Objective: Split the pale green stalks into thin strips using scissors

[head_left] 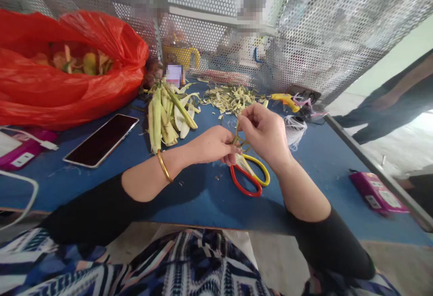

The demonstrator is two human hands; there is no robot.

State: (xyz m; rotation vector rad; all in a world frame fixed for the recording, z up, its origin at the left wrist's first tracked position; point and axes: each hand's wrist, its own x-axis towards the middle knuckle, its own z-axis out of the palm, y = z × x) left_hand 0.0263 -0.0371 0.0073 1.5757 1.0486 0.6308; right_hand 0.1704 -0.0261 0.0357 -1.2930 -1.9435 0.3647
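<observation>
My left hand (211,145) and my right hand (265,133) meet over the blue table (203,196), both pinched on a thin green leaf strip (238,138) that runs between their fingers. A gold bangle sits on my left wrist. Right under the hands lie scissors (248,178) with one red and one yellow handle loop. A pile of pale green leaf pieces (167,115) lies just beyond my left hand. Leaf scraps (230,97) are scattered further back.
A red plastic bag (67,75) with plant scraps fills the far left. A black phone (101,140) lies face up beside it. White thread spool (295,129), yellow glue gun (286,100), pink box (377,192) at right. Perforated metal screen (321,30) behind; another person's legs stand far right.
</observation>
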